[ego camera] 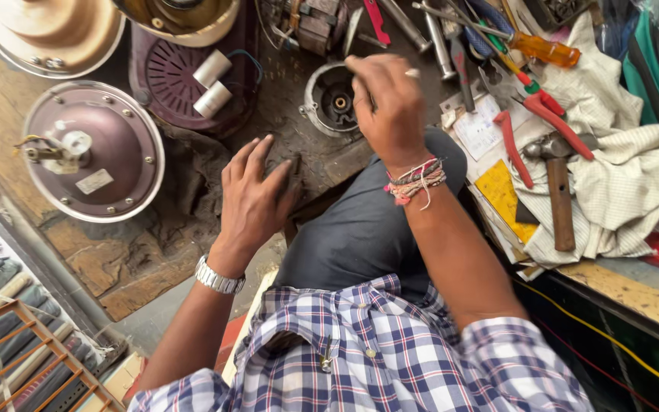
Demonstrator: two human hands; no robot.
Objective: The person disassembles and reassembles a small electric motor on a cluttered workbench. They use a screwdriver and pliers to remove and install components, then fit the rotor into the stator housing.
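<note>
My left hand (255, 192) lies flat on the worn wooden workbench (123, 255), fingers spread, holding nothing; a metal watch is on its wrist. My right hand (387, 103) hovers over a round grey metal motor housing (332, 99), fingers curled and pinched together; I cannot tell if anything small is between them. Coloured threads circle that wrist. A maroon domed fan motor cover (94, 151) with a shaft sits left of my left hand.
Red-handled pliers (514, 146), a hammer (558, 191), an orange-handled screwdriver (544, 50) and other tools lie on a checked cloth (627, 183) to the right. A maroon grille (171, 76) with two white cylinders and cream fan covers (47, 30) lie at the back left. My knee fills the centre.
</note>
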